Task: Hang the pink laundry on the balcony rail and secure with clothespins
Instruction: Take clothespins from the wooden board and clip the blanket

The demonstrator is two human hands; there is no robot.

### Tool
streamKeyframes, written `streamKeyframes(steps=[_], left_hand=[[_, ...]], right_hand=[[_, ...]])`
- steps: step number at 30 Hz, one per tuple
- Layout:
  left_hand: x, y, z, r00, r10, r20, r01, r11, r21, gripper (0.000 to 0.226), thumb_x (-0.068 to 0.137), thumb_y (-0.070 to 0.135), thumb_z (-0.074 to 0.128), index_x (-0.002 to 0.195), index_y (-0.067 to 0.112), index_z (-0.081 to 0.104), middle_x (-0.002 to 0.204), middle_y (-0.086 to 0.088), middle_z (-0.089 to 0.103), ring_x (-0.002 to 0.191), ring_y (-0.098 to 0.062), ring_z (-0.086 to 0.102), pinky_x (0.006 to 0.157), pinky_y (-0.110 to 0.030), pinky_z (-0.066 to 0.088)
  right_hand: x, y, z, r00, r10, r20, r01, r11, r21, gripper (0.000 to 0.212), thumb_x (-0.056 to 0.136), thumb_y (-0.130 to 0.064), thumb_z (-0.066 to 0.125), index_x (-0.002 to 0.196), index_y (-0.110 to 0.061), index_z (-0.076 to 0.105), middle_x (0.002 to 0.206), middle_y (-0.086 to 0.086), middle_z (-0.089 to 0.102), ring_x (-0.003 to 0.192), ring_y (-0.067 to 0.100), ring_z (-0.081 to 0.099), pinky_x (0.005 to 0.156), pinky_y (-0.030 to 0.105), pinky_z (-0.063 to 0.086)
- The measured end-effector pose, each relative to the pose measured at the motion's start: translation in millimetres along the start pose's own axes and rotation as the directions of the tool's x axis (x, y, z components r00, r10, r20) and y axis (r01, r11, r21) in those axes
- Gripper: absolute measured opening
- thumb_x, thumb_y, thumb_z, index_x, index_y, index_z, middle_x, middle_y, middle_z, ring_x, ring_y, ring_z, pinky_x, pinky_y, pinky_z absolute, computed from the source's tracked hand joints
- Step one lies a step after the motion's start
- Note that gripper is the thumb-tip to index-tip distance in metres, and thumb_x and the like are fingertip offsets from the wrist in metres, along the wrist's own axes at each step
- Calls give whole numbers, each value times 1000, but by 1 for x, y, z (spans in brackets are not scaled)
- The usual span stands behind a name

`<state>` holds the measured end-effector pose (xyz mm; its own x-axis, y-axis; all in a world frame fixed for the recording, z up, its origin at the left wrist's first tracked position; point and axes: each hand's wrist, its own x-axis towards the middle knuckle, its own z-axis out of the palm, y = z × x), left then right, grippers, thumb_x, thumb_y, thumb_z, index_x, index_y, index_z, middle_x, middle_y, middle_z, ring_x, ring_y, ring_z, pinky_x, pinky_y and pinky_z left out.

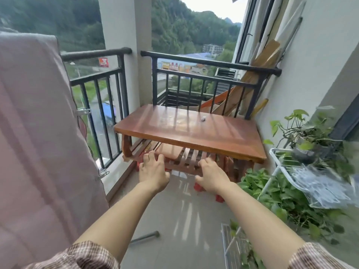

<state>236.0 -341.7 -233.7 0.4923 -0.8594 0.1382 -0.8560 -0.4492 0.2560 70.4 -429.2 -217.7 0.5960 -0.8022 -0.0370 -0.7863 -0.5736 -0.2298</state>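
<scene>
Both hands are out ahead of me and neither grasps anything: the left hand [153,169] and the right hand [211,174] hang loose, fingers slackly curled, in front of the lower shelf of the wooden table [190,129]. I cannot tell whether the fingertips touch the slats.

The pink laundry [38,133] is well off to the left of the left hand, already draped over the balcony rail [93,55] and hanging in a long broad sheet. It looks quilted and thick — so I judge it soft and floppy but fairly heavy, inclined to slide off a smooth round rail under its own weight or in a gust. I would take it at the fold over the rail or along the near edge, pinching through the full thickness rather than the surface layer.

On that near edge sits a metal clothespin [84,112], with a second clothespin [104,173] lower down, level with the left hand. Beyond the right hand, a small metal piece [203,118] lies on the tabletop — possibly another pin, too small to tell. Thick cloth will want the pin opened wide.
</scene>
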Motion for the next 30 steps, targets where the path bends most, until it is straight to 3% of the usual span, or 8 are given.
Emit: streamKeyframes(steps=[6, 11, 19, 26, 30], left_hand=[[128, 42, 43, 999, -15, 41, 16, 999, -31, 50, 82, 29, 55, 128, 14, 42, 142, -14, 30, 132, -32, 26, 104, -45, 33], [245, 62, 100, 993, -7, 121, 15, 998, -68, 56, 85, 30, 52, 137, 14, 34, 153, -15, 21, 141, -33, 15, 110, -47, 28], [449, 85, 169, 962, 4, 275, 14, 998, -64, 56, 88, 30, 49, 139, 14, 32, 153, -17, 19, 140, -33, 17, 108, -46, 31], [556, 106, 224, 930, 32, 366, -20, 999, -38, 53, 87, 29, 45, 136, 14, 34, 151, -16, 23, 137, -33, 22, 106, -44, 34], [611, 107, 264, 903, -22, 429, 31, 999, -15, 53, 89, 32, 44, 137, 15, 33, 148, -15, 27, 135, -33, 24, 105, -45, 35]], right_hand=[[120, 67, -3, 998, 62, 26, -63, 997, 34, 53, 88, -30, 52, 136, -9, 40, 134, 9, 44, 125, 29, 42, 101, 40, 40], [244, 113, 4, 996, 78, 46, -81, 995, 63, 61, 90, -31, 51, 143, -9, 30, 141, 9, 39, 129, 30, 39, 103, 43, 39], [443, 178, 7, 985, 129, 119, -134, 990, 37, 53, 91, -29, 49, 138, -10, 34, 139, 10, 40, 128, 30, 39, 104, 43, 38], [556, 246, 27, 951, 219, 221, -233, 972, 41, 56, 92, -33, 49, 140, -10, 32, 142, 9, 38, 131, 28, 38, 105, 41, 37], [619, 280, 51, 929, 215, 301, -228, 974, 10, 55, 91, -31, 51, 138, -9, 34, 140, 11, 40, 130, 29, 39, 106, 41, 36]])
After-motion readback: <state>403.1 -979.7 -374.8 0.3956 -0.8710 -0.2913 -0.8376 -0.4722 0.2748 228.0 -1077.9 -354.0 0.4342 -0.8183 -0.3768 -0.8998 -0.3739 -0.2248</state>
